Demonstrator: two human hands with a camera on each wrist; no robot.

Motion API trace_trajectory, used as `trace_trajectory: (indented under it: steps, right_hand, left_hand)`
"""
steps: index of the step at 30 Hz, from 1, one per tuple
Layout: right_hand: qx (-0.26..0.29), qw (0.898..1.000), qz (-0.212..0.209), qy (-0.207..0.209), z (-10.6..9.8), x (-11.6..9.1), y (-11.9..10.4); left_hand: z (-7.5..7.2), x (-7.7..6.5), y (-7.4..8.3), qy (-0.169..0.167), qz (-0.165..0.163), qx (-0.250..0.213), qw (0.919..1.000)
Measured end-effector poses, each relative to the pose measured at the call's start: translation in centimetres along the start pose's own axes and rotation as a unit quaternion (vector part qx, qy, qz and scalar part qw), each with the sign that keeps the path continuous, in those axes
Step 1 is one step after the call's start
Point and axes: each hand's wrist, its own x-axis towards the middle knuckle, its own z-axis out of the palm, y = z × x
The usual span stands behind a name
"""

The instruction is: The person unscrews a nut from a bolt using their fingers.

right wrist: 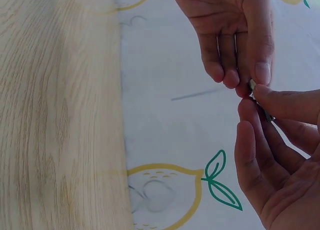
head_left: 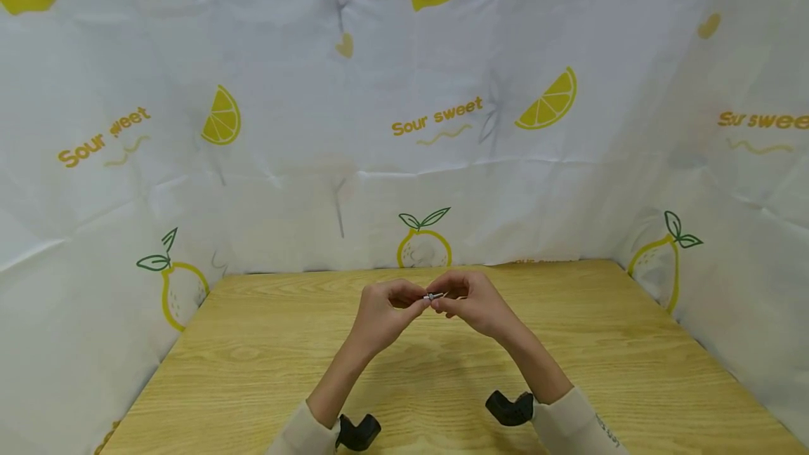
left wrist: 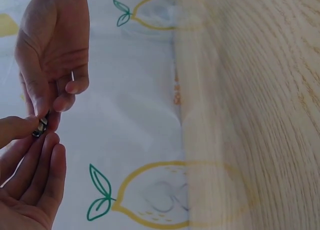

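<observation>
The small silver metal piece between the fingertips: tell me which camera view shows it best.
The head view: the small silver metal piece shows lengthwise between the left hand and right hand. The left wrist view shows a short, partly covered bit; the right wrist view shows separate bits, the middle hidden.

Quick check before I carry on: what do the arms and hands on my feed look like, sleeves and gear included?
The left hand and right hand wear no gloves. The left sleeve and right sleeve are plain cream, the right one carrying small dark lettering. A bent black device sits by the left cuff, a similar black unit by the right. No cables show.
</observation>
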Motion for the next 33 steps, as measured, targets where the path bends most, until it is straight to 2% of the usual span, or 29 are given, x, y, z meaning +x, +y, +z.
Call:
trace_trajectory:
  steps: [15, 20, 28, 33]
  right_hand:
    - [-0.024, 0.999, -0.02, 0.016, 0.15, -0.04, 0.29]
    - [-0.025, 0.999, -0.02, 0.015, 0.14, -0.09, 0.39]
    - [-0.021, 1.0, -0.017, 0.012, -0.14, -0.08, 0.3]
    - [-0.008, 1.0, 0.005, 0.002, -0.47, -0.25, 0.04]
  left_hand:
    - [0.18, 0.02, -0.29, -0.005, -0.032, -0.036, 0.9988]
    - [0.31, -0.01, -0.4, -0.005, -0.028, -0.049, 0.9984]
    - [0.41, -0.02, -0.2, 0.005, -0.026, -0.044, 0.9987]
    - [0.25, -0.06, -0.14, 0.017, -0.006, -0.05, 0.9986]
